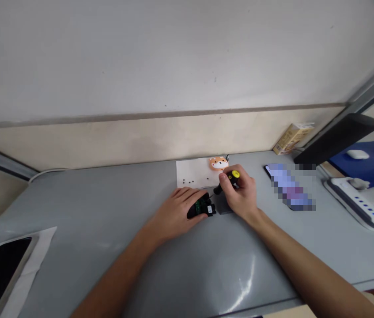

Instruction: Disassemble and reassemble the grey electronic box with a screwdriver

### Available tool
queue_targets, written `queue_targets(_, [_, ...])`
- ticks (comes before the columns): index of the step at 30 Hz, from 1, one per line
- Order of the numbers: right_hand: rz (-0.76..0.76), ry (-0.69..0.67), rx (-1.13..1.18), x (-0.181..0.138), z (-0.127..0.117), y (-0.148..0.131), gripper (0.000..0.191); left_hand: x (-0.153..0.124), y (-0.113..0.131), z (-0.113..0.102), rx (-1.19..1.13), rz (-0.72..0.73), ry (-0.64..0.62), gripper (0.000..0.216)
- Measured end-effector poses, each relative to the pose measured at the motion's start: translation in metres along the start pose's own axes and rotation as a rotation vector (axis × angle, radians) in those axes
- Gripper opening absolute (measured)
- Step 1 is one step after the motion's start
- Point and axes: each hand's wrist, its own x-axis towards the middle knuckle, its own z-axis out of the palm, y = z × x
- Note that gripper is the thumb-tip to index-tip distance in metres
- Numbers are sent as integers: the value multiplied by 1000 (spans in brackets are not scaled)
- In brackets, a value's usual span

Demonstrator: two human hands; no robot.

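My left hand [183, 207] is closed round what looks like an opened black computer mouse [203, 206], with fingers along its far side and the thumb along the near side. A green circuit board and a small white label show inside it. My right hand [242, 192] grips a screwdriver [227, 180] with a black and yellow handle. The tool is tilted, its thin shaft pointing down to the right end of the mouse; whether the tip touches it, I cannot tell. A dark grey flat piece [223, 206] lies on the table, partly under my right hand.
Behind my hands, a white paper sheet [193, 170] holds several small dark screws [189, 182] and an orange animal-face case [219, 163]. To the right are a phone [288, 185], a white power strip [359, 203] and a carton [292, 138]. A black-screened device [4, 269] lies left.
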Motion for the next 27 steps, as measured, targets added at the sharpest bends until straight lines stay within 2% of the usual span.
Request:
queue_targets(4, [13,-57,-15,2,-1,-5,24,0,-1,2,2,19,18,56])
queue_targets(9, [10,-114,1,5,-5,-11,28,0,2,1,-12,16,16,45])
queue_targets(14, [-80,-309,213,11,-5,-19,16,1,4,0,-3,17,11,36])
queue_targets(17, [11,-403,410,12,-3,-26,8,0,3,3,19,33,20,30])
queue_targets(21, [137,-468,640,9,6,-25,16,-2,-1,6,45,58,84,28])
queue_targets(25, [156,-406,675,11,18,-15,31,-3,-1,6,42,86,83,23])
queue_targets(27, [184,-427,757,16,21,-13,38,-4,0,6,28,90,83,19])
